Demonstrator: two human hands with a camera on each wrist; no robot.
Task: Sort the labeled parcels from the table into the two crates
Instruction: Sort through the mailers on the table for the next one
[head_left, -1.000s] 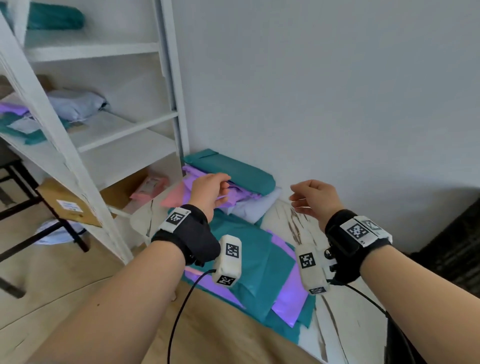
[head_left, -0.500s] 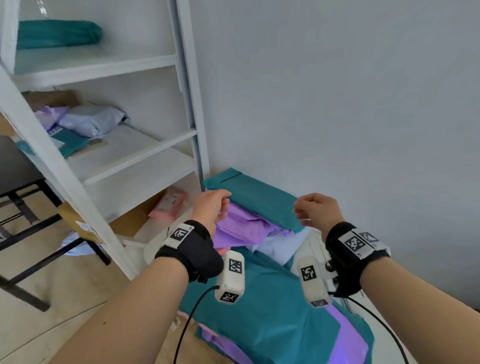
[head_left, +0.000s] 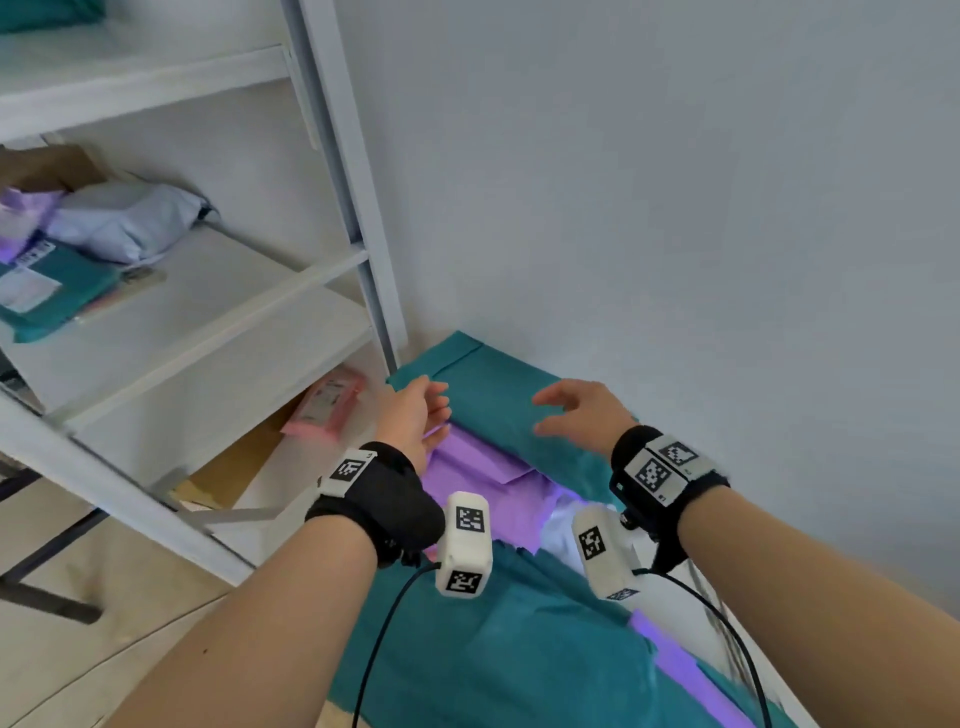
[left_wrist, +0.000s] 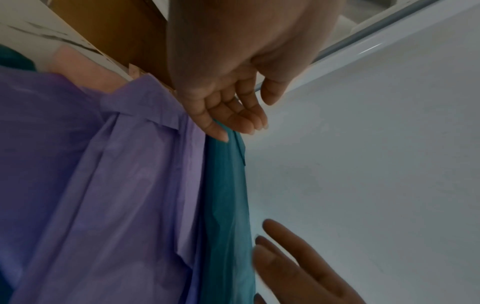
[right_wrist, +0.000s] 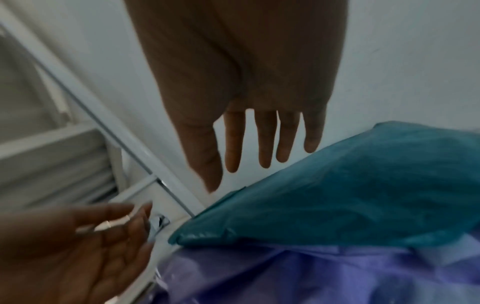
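Pale grey wall (head_left: 675, 182) is filling the far and right side of the scene, and white shelving (head_left: 332, 171) is standing at the left. On the table (left_wrist: 31, 28) against the wall, a pile of soft mailer parcels is lying. A teal parcel (head_left: 498, 400) is sitting at the far end of the pile, right by the wall, partly over a purple parcel (head_left: 478, 473). Nearer, another teal parcel (head_left: 493, 639) is covering most of the pile, with a pale parcel (head_left: 558, 530) showing between the two.

Both hands are hovering over the far teal parcel. The left hand (head_left: 413, 415) is reaching toward its left end, fingers (left_wrist: 244, 115) loosely bent and parted from the thumb, holding nothing; in the left wrist view the little finger is lying just at the parcel's edge, though whether it is touching cannot be told. The right hand (head_left: 582, 410) is hanging above the middle of the same parcel with fingers (right_wrist: 262, 139) straight and spread, gripping nothing.

On the middle shelf at the left, a grey parcel (head_left: 124, 218) is resting beside a labelled teal one (head_left: 62, 291). A pink parcel (head_left: 327, 400) is lying low down by the shelf post, near a cardboard box (head_left: 234, 467).
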